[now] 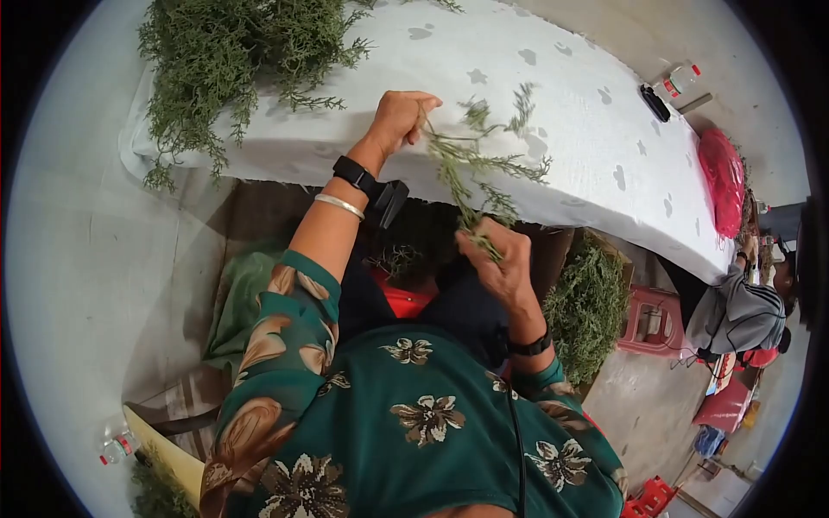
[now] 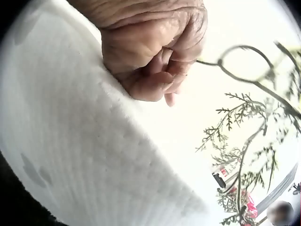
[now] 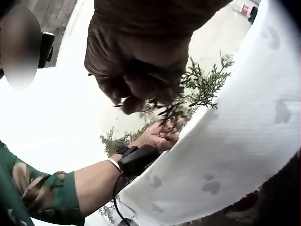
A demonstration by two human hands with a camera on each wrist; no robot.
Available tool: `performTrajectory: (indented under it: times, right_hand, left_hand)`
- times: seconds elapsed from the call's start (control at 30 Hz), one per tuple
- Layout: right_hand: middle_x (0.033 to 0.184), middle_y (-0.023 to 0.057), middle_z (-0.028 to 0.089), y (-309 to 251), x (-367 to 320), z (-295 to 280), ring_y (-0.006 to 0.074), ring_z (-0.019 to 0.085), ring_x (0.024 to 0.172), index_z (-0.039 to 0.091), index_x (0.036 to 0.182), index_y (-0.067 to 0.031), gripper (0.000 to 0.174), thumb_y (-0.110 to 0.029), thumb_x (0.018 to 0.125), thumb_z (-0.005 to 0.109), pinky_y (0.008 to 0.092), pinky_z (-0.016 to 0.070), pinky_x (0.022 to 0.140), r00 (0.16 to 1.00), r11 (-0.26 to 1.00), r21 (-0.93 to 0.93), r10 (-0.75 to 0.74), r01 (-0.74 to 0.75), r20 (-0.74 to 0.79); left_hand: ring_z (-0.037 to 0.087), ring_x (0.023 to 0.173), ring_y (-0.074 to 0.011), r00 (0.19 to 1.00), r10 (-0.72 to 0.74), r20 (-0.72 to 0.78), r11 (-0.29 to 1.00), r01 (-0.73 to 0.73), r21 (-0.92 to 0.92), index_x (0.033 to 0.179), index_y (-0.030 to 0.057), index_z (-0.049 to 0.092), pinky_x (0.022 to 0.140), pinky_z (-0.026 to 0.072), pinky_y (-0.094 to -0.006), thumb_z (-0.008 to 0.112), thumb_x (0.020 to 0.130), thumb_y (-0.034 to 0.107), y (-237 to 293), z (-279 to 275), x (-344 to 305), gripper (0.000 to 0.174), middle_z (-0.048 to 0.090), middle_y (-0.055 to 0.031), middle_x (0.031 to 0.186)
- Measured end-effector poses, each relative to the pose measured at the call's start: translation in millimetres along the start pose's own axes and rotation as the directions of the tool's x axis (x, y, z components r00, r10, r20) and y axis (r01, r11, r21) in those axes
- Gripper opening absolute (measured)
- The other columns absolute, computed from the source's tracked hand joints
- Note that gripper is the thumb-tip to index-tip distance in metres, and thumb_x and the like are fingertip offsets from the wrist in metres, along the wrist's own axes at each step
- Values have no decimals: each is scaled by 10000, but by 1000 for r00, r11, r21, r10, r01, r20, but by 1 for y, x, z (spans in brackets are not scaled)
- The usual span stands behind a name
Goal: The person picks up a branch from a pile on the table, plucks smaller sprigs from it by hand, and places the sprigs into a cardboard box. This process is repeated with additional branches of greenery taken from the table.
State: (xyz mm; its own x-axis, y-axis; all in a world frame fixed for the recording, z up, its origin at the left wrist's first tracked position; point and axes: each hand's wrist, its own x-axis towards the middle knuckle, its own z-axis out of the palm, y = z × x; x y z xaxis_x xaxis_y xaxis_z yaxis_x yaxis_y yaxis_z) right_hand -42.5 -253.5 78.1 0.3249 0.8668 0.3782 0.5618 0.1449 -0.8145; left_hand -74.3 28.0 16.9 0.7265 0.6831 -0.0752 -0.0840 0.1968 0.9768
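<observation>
In the head view the left hand (image 1: 400,119) pinches the stem end of a green leafy sprig (image 1: 466,160) above the table's near edge. Lower and to the right, the right hand (image 1: 501,259) grips the same sprig, its fingers curled round the foliage. The left wrist view shows the left hand (image 2: 153,52) with curled fingers, a thin looped stem (image 2: 244,77) running out from them. In the right wrist view the right hand (image 3: 138,56) is dark, with sprig tips (image 3: 207,84) sticking out beside it; its fingertips are partly hidden.
A pile of greenery (image 1: 250,60) lies on the white patterned tablecloth (image 1: 587,129) at the far left. More greenery (image 1: 587,302) fills a box right of the lap. A bottle (image 1: 678,80), a black object (image 1: 654,103) and a pink bag (image 1: 722,181) are at the right, where another person (image 1: 738,306) sits.
</observation>
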Motion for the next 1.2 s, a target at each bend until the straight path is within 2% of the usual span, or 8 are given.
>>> performTrajectory:
  times: [0.13,0.27,0.47,0.6,0.83,1.0,1.13,1.2]
  right_hand:
    - [592,-11,531,3,-20,-23,79,482,556,610,717,-12,160,-121,828,645,211,369,511,976,954,220,178,-202,124]
    - [594,-7,527,33,-6,-31,74,482,562,613,726,-12,202,-166,856,615,212,372,515,817,798,263,574,-542,-58]
    - [747,53,617,46,26,-19,80,506,599,617,873,-3,168,-170,876,597,211,393,547,895,822,489,416,-293,-163]
    - [816,85,632,49,43,-14,102,527,618,591,1053,10,216,-112,875,599,228,426,561,899,751,651,356,-114,-253]
    - [817,103,631,49,53,1,125,542,622,531,1202,20,347,-69,873,597,245,446,564,902,724,682,358,-105,-241]
    - [832,115,636,58,46,-1,127,545,625,529,1201,26,348,-79,877,598,244,447,571,873,717,687,404,-117,-274]
    - [856,106,639,69,40,-16,129,570,658,563,1162,23,300,-98,888,590,251,458,591,853,739,657,431,-146,-295]
    - [867,98,641,68,34,-18,133,580,676,575,1147,17,281,-108,894,583,255,464,603,860,777,595,434,-207,-268]
  left_hand:
    - [458,513,-79,986,-103,134,993,110,-49,1051,-4,648,487,417,-251,601,880,299,14,-19,-5,351,544,-16,632]
    - [499,616,-82,950,-155,273,986,130,107,1148,-12,595,580,460,-250,600,884,347,31,7,-13,446,581,-40,766]
    - [576,719,-118,954,-205,219,944,134,302,1211,-15,532,602,483,-271,638,855,378,54,33,-61,540,597,-73,943]
    - [610,853,-171,976,40,-216,996,-21,92,1245,-4,489,649,509,-328,656,846,354,48,26,-87,562,596,-101,1024]
    - [613,939,-237,890,-235,390,868,373,-328,1242,5,482,775,518,-421,617,868,230,23,21,-106,457,598,-163,1094]
    - [611,903,-200,879,-130,458,728,398,-558,1243,-17,474,768,507,-357,592,873,171,38,34,-103,431,587,-181,1128]
    - [605,773,-144,893,-16,450,835,260,-485,1220,-24,500,636,492,-273,593,870,148,38,32,-101,401,625,-179,1054]
    - [559,647,-101,969,-52,242,965,111,-237,1181,-15,539,534,431,-225,608,861,148,34,34,-101,366,653,-146,941]
